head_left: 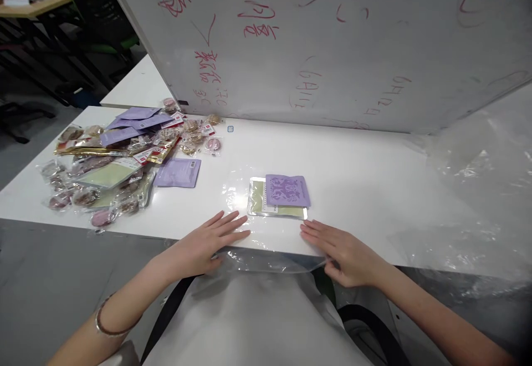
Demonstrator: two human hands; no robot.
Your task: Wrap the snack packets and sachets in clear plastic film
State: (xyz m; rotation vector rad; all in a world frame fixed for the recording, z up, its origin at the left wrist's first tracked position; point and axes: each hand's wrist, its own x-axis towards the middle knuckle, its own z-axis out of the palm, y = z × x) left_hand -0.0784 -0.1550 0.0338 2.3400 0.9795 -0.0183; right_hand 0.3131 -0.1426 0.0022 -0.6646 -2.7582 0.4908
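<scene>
A clear plastic bag (266,262) lies on the white table in front of me, its near edge hanging over the table's front. Inside or under the film, I cannot tell which, rests a green and silver packet (256,195), partly covered by a purple sachet (287,191). My left hand (210,241) lies flat on the bag's left side, fingers spread and thumb lower at the table edge. On the other side, my right hand (338,249) rests with outstretched fingers just below the packet's right corner. Its thumb is apart, by the bag's near edge.
To the left is a pile of purple sachets (139,123), a green packet (111,172) and several small wrapped pieces (86,195). One purple sachet (178,173) lies beside it. A whiteboard (266,77) stands behind the table. Crumpled clear plastic sheeting (469,199) covers the right end.
</scene>
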